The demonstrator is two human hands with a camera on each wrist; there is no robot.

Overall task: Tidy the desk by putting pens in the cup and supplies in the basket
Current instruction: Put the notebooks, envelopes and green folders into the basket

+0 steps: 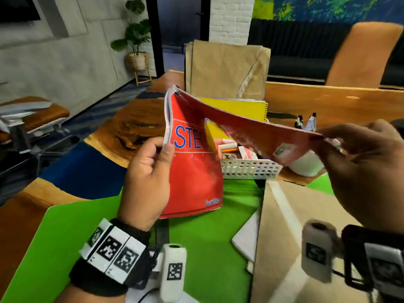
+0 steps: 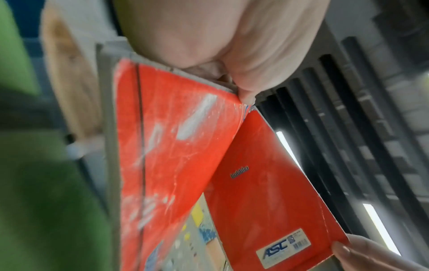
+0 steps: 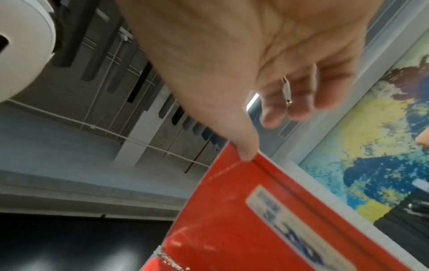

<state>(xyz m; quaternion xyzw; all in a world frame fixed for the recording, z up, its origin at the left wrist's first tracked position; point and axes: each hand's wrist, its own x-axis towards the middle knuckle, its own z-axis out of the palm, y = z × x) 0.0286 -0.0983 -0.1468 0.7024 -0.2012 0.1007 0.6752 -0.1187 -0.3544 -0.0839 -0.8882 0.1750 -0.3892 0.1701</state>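
Note:
Both hands hold a red spiral notebook (image 1: 192, 171) in the air, spread open above the desk. My left hand (image 1: 150, 171) grips the front cover and pages at their left edge. My right hand (image 1: 341, 145) pinches the corner of the back cover (image 1: 262, 136), the thumb pressed on its edge (image 3: 247, 155). Under the notebook a white perforated basket (image 1: 247, 169) holds small supplies and a yellow pad. A white cup (image 1: 306, 164) stands right of the basket, partly hidden by the cover, with markers (image 1: 306, 123) sticking up behind it. The left wrist view shows both red covers (image 2: 176, 146) from below.
A yellow spiral notebook (image 1: 238, 107) lies behind the basket, before tall brown paper bags (image 1: 225, 66). A brown envelope (image 1: 290, 237) and white papers (image 1: 247, 239) lie on the green mat (image 1: 207, 259) at the front right. An orange chair (image 1: 365, 53) stands across the wooden table (image 1: 328, 103).

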